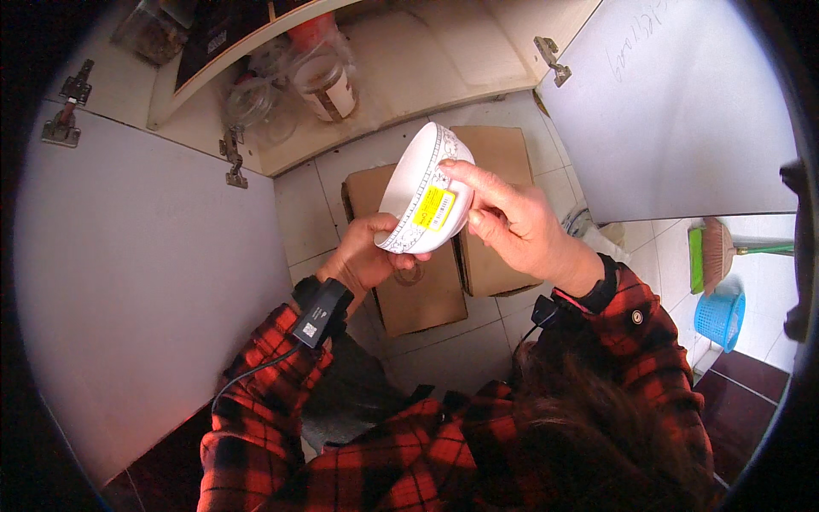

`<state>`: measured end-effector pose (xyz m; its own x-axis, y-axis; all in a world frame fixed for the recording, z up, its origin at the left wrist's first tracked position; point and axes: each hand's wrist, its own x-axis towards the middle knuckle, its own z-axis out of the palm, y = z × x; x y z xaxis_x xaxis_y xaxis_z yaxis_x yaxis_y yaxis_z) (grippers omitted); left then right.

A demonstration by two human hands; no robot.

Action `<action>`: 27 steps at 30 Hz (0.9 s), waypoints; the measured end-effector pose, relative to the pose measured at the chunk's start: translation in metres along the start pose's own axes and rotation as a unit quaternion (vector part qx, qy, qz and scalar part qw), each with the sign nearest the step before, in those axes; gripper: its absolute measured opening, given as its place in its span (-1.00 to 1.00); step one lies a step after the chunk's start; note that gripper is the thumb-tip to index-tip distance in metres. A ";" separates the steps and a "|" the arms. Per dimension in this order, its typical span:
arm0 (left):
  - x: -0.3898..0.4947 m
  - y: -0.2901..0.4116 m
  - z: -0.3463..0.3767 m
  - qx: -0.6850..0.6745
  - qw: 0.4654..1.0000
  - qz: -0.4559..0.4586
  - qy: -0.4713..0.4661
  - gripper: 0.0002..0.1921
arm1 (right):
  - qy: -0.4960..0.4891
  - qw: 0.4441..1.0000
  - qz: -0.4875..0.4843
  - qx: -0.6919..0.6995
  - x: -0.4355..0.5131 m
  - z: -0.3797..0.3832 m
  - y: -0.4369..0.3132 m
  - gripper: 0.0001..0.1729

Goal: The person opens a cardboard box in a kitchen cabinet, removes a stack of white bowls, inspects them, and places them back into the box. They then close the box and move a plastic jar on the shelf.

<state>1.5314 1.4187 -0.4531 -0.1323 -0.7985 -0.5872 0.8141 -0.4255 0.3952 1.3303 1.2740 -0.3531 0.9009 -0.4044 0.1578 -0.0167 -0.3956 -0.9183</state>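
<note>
A white ceramic bowl [462,216] with a dark scroll pattern below its rim is tilted on its side, its mouth facing left. On its outer wall sits a yellow-and-white barcode label [435,208] bearing print. My left hand [368,256] grips the lower rim, thumb over the edge and fingers underneath. The index finger of my right hand [521,224] is stretched out and touches the patterned wall above the label. Its thumb lies by the bowl's right side, apart from the index finger; the other fingers are partly hidden.
Flattened brown cardboard [419,301] covers part of the tiled floor. An open cabinet [409,83] ahead holds plastic-wrapped jars [326,89]. Its left door [153,256] and right door [678,115] stand open on both sides. A broom [716,249] and blue basket [720,320] are at right.
</note>
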 end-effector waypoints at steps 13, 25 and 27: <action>-0.006 0.006 0.003 0.005 1.000 0.000 0.014 -0.54 | 0.045 0.992 -0.095 -0.072 0.003 0.011 0.001 -0.44; -0.013 0.010 0.010 0.157 0.981 -0.111 0.030 -0.55 | -0.150 0.969 -0.150 -0.127 0.018 -0.023 0.005 -0.65; -0.013 0.011 0.013 0.179 0.978 -0.104 0.041 -0.50 | -0.175 0.968 -0.125 -0.128 0.015 -0.024 0.008 -0.73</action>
<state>1.5349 1.4191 -0.4317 -0.2156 -0.6480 -0.7305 0.5229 -0.7084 0.4741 1.3337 1.2451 -0.3491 0.9817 0.0176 0.1898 0.1548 -0.6552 -0.7395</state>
